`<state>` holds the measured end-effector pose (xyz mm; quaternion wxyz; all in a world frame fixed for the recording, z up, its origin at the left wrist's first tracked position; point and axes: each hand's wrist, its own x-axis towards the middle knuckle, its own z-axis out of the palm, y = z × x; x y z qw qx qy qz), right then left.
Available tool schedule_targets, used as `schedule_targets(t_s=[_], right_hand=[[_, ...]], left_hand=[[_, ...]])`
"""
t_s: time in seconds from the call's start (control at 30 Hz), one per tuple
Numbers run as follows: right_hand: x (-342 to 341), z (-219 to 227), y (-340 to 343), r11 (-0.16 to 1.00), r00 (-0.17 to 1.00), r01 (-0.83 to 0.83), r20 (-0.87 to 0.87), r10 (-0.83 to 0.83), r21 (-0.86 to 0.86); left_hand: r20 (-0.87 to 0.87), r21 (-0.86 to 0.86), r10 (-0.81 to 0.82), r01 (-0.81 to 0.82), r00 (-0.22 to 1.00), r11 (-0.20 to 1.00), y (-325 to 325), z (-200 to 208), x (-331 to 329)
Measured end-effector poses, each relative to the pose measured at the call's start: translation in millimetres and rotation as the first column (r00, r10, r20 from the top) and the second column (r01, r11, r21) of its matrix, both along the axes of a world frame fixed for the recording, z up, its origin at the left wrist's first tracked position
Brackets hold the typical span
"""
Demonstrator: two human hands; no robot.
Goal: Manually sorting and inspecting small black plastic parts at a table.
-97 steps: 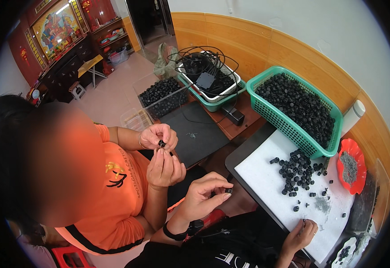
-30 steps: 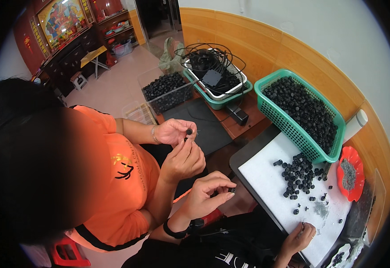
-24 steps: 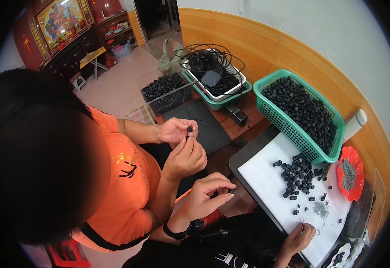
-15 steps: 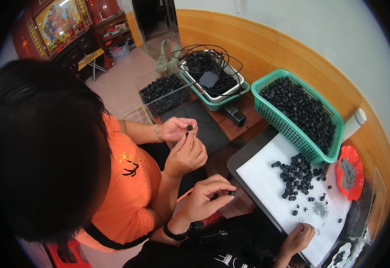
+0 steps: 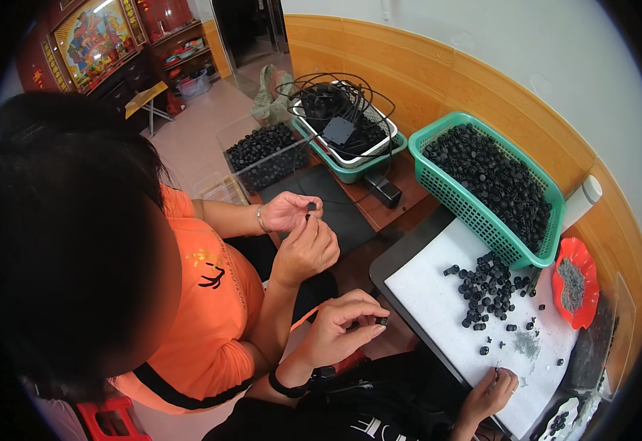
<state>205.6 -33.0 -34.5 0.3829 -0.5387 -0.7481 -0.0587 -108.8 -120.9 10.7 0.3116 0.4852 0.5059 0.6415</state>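
My left hand, with a black band at its wrist, is held off the table's near left edge. Its thumb and fingertips pinch a small black cap. My right hand rests on the white sheet at the near side of the table. Its thumb and forefinger are pressed together, on something too small to name. Beyond it, a heap of small black caps lies on the sheet, with a few loose pieces and a patch of grey fragments closer to the hand.
A green basket full of black parts stands behind the heap. A red dish of grey bits is at right. To my left, a co-worker in an orange shirt holds a small black piece. Cables and a clear bin sit beyond.
The view has shifted slightly, so the table and baskets appear a little farther left. Both my hands keep the same pinch. The co-worker's hands have barely moved.
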Motion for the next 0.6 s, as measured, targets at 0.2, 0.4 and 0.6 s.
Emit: schedule_targets(t_s=[0.2, 0.4, 0.6], right_hand=[[-2.2, 2.1, 0.1, 1.0, 1.0, 0.003, 0.001, -0.003, 0.012], [-2.3, 2.4, -0.7, 1.0, 1.0, 0.006, -0.002, -0.006, 0.002], [-2.4, 2.7, -0.7, 1.0, 1.0, 0.0, -0.006, 0.0, -0.011]], left_hand=[[0.032, 0.02, -0.023, 0.023, 0.999, 1.0, 3.4, -1.6, 2.2], [0.02, 0.016, -0.038, 0.037, 0.999, 0.999, 5.3, -2.0, 1.5], [0.04, 0.024, -0.036, 0.035, 0.999, 0.999, 6.8, -4.2, 1.7]])
